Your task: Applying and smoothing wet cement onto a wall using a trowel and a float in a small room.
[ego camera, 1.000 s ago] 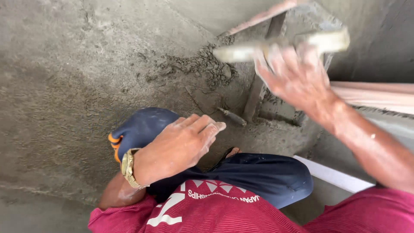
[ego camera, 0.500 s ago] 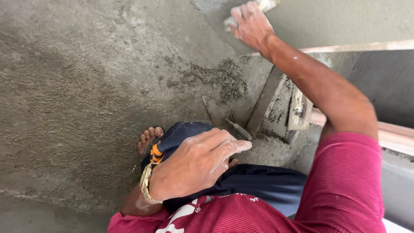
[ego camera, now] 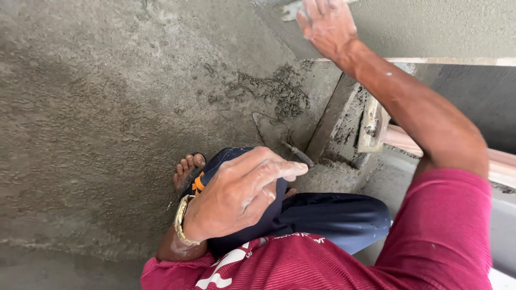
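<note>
Nearest, the person's left hand rests on one bent knee, fingers loose and grasping nothing; one sandalled foot peeks out beside it. One pointed trowel lies on the wet cement floor near one wooden float. Farthest, the right hand seems clenched on a tool, mostly cut off by the frame's top edge.
</note>
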